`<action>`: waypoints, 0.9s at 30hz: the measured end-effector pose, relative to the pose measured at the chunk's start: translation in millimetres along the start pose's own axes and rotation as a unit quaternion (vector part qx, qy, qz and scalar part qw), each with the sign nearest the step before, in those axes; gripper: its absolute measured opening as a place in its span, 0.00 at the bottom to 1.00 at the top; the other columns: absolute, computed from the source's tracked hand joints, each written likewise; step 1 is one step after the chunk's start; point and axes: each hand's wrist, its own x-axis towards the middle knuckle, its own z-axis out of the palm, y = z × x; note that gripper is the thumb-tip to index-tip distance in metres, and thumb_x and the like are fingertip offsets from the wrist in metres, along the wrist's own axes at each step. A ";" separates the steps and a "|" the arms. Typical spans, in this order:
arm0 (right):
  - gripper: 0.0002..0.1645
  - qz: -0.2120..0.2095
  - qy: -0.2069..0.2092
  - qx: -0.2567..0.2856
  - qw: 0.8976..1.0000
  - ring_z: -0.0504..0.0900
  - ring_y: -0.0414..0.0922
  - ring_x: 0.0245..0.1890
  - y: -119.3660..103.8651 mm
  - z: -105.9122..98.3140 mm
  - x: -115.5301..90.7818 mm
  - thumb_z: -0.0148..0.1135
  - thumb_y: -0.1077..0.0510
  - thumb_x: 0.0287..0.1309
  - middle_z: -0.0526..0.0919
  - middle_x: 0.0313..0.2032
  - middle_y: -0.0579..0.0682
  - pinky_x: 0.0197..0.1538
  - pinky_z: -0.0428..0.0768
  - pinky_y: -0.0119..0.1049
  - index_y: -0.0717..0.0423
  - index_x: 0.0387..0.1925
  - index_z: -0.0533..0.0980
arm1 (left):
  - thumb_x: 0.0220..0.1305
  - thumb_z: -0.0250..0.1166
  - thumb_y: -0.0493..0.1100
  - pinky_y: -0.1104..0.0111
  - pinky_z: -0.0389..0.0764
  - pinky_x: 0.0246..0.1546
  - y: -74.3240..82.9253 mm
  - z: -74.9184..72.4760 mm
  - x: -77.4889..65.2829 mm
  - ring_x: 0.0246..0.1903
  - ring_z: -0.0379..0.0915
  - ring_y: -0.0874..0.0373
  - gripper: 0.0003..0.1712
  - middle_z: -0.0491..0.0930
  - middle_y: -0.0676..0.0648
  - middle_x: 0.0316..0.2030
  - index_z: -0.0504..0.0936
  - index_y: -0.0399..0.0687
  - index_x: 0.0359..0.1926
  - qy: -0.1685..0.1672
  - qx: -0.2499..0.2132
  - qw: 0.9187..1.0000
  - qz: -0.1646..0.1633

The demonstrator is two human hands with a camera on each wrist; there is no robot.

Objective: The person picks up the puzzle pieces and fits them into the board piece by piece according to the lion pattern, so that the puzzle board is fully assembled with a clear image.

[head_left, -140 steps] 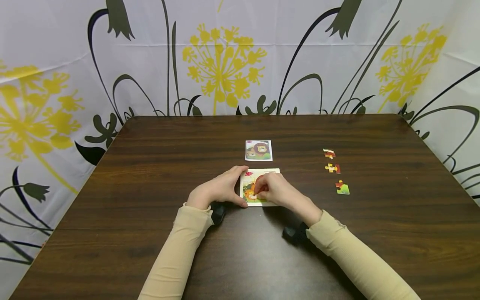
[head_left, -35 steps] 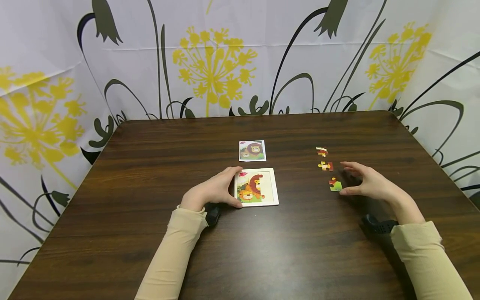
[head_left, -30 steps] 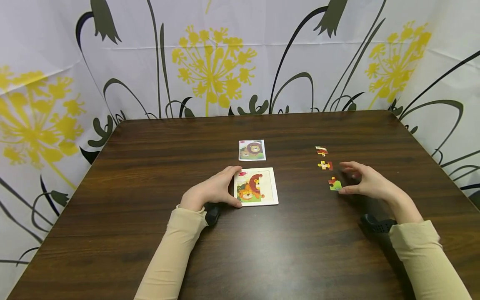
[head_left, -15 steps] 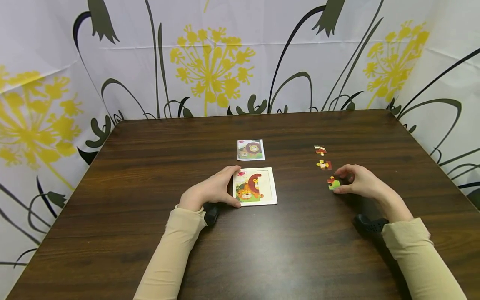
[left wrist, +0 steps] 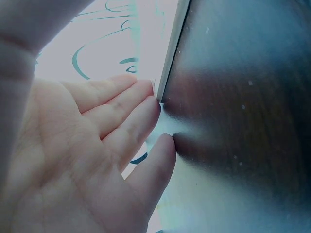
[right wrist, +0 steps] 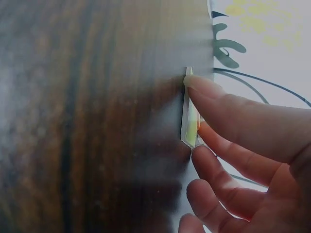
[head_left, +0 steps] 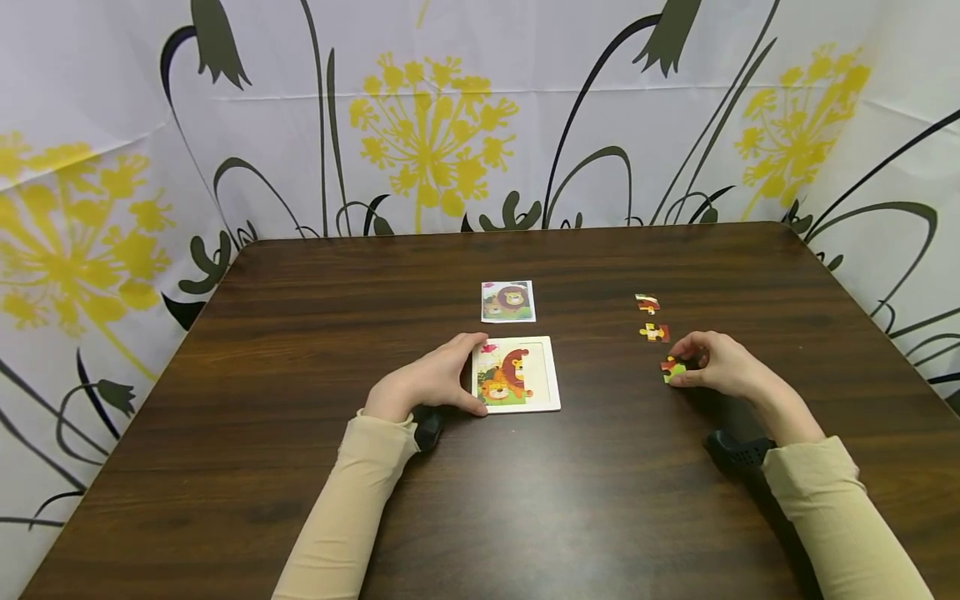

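A puzzle board (head_left: pixel 544 375) in a pale frame lies mid-table; its left part is filled with a lion picture, and its right part shows bare backing. My left hand (head_left: pixel 429 379) holds the board's left side, thumb at the near corner and forefinger at the far one. In the left wrist view, the fingers (left wrist: pixel 131 124) stretch straight beside the board's edge (left wrist: pixel 172 53). Over at the right, my right hand (head_left: pixel 723 365) pinches a green-and-red puzzle piece (head_left: pixel 672 371) between thumb and fingers. The piece's green face (right wrist: pixel 192 128) stands on edge in the right wrist view.
Two more puzzle pieces, a red-and-white one (head_left: pixel 648 304) and a yellow-and-red one (head_left: pixel 656 333), lie beyond the right hand. Behind the board sits a lion picture card (head_left: pixel 507 302). A flower-patterned cloth (head_left: pixel 585 75) hangs past the table's back edge (head_left: pixel 375 240).
My right hand has gone from over the board to the nearest loose piece on the right, and its fingers have closed on it. The left hand keeps its place at the board.
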 end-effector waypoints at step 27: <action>0.14 -0.011 0.001 0.072 0.997 0.77 0.32 0.26 -3.4 -1.9 -2.7 0.68 0.66 0.50 0.82 0.29 0.53 0.30 0.75 0.28 0.69 0.38 0.75 | 0.43 0.77 0.46 0.57 0.60 0.67 1.0 -0.7 -0.1 0.64 0.58 0.48 0.59 0.58 0.37 0.66 0.51 0.35 0.69 0.002 0.003 1.000 0.007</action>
